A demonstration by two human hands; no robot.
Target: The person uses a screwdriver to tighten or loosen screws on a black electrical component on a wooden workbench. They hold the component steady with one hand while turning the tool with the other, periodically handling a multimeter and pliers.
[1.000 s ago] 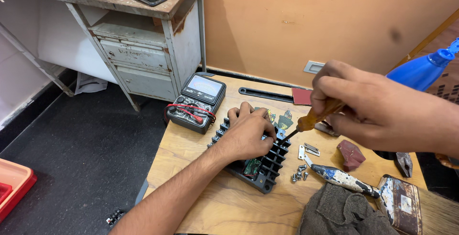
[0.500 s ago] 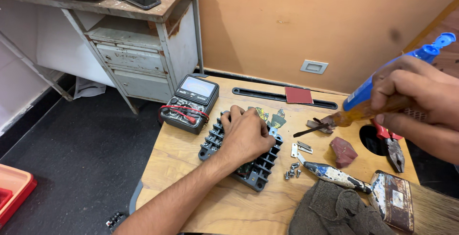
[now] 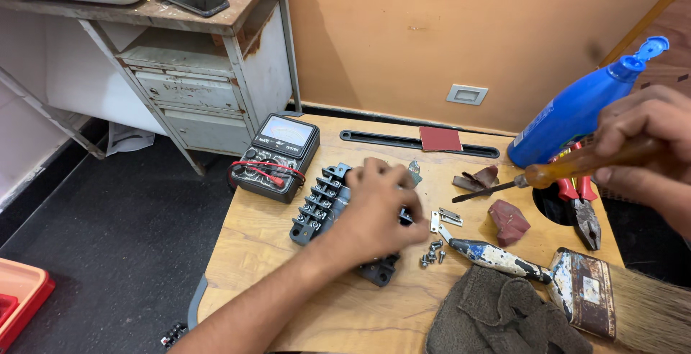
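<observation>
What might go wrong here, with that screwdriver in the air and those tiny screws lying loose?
The small loose screws lie by the left hand on the black terminal block; a nudge might scatter them. The wooden-handled screwdriver in the right hand points near the tilted blue plastic bottle, which might tip.

The scene is seen from a single head-worn camera, tilted down and forward over a wooden table point(image 3: 288, 253) at close range. The near edge is cut off below; an orange wall point(image 3: 432, 30) closes the far side, a metal cabinet point(image 3: 209, 87) the far left.
</observation>
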